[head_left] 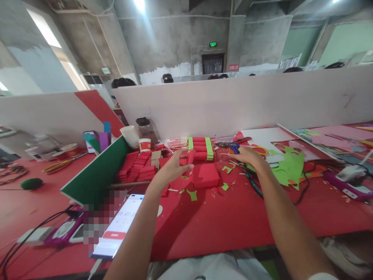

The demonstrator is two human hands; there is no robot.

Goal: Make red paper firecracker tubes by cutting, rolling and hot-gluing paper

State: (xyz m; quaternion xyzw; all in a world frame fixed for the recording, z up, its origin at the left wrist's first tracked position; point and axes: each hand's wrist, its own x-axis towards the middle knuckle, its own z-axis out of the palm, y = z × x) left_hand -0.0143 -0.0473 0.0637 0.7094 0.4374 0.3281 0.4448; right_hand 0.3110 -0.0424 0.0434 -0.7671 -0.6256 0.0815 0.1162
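Observation:
My left hand point(172, 169) has its thumb and fingers around a small red paper tube point(190, 157), partly hidden by the fingers. Just beyond it lies a bundle of red tubes point(199, 148) banded at both ends with lime green strips. A red block-shaped piece point(205, 175) rests on the table in front of the bundle. On the right, my right hand point(248, 156) is closed at the handle of a blue and dark tool point(234, 147), its tip pointing left; it looks like a glue gun. Lime green scraps point(225, 186) are scattered between the hands.
Folded red pieces point(136, 166) fill a tray behind a green board point(97, 167). A phone showing a timer point(121, 225) lies near my left forearm. Paper cups point(145, 144) and a bottle point(145, 127) stand behind. Cut green sheets point(287, 163) and a purple power strip point(346, 186) lie right.

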